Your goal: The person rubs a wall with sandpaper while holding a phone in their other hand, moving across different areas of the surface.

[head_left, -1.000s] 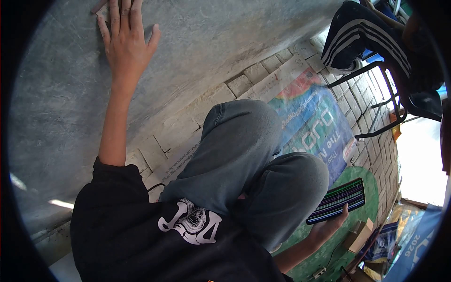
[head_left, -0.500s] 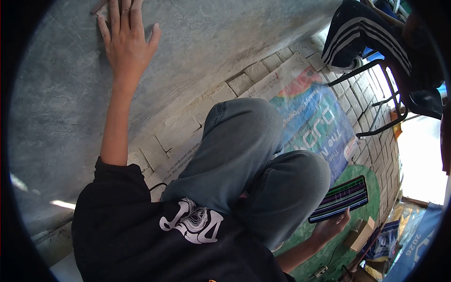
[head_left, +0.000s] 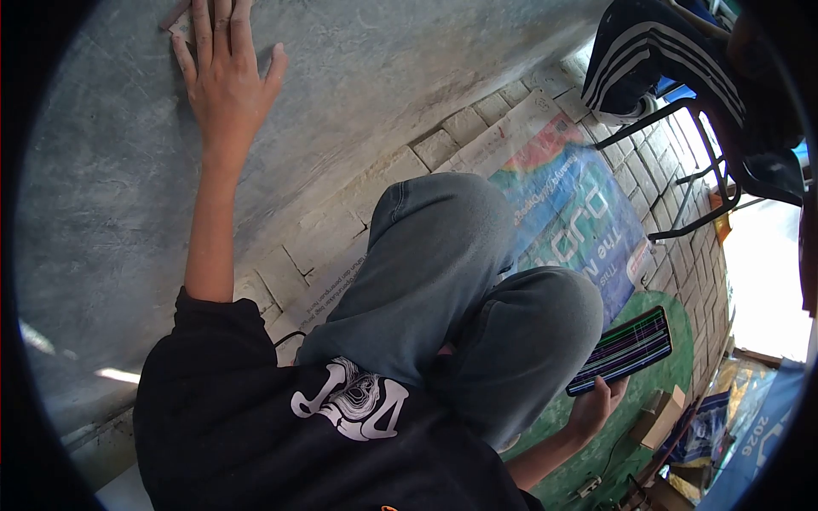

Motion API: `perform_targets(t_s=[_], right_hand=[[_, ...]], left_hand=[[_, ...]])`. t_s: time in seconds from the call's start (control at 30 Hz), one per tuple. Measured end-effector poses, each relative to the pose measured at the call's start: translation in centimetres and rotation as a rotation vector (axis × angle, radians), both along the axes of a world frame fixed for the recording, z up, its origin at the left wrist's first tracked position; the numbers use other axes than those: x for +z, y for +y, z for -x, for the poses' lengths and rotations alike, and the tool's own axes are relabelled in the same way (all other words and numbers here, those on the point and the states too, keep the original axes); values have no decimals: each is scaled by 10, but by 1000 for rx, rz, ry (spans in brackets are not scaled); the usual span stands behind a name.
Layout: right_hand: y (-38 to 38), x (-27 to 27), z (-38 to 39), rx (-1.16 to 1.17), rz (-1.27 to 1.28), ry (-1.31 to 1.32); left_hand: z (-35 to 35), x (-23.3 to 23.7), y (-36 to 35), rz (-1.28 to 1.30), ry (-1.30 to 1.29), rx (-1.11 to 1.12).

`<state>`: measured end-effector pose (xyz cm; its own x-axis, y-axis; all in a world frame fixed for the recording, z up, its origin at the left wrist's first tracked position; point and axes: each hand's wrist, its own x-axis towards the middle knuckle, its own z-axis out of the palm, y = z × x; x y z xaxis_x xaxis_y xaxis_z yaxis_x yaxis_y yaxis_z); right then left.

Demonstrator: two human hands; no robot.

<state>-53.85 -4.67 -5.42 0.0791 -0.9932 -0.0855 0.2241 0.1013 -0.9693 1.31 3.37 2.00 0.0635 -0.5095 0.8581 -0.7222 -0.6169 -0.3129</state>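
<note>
Since a second ago the phone (head_left: 620,351) has drifted a little up and to the right, and the left hand (head_left: 223,81) has slid slightly higher on the wall (head_left: 409,60). That left hand is at eleven o'clock, pressed flat against the grey wall with its fingers (head_left: 213,25) straight and slightly apart and the thumb out to the side. The bare forearm runs down to a black sleeve (head_left: 204,341). The person squats at the centre with the knees (head_left: 443,247) in grey jeans drawn up over the pale brick floor (head_left: 332,230). A coloured banner (head_left: 588,213) lies on the bricks at two o'clock from the knees. At four o'clock the right hand (head_left: 596,407) holds the phone from below, fingers clamped on its lower edge. The screen faces up and shows coloured lines. A cardboard box (head_left: 660,417) sits just right of that hand. At one o'clock stands a black chair (head_left: 707,170) with a striped garment (head_left: 648,60) over it.
</note>
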Motion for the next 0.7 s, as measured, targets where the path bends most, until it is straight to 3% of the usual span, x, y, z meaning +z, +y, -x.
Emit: perform_targets(t_s=[0.33,0.6,0.7], right_hand=[[3,-3,-3,31,19,121],[4,-7,2,77,7,-16],[2,-8,3,87,21,94]], left_hand=[[1,1,0,-15,-19,24],[2,2,1,-18,-15,27],[2,2,0,-15,-8,27]])
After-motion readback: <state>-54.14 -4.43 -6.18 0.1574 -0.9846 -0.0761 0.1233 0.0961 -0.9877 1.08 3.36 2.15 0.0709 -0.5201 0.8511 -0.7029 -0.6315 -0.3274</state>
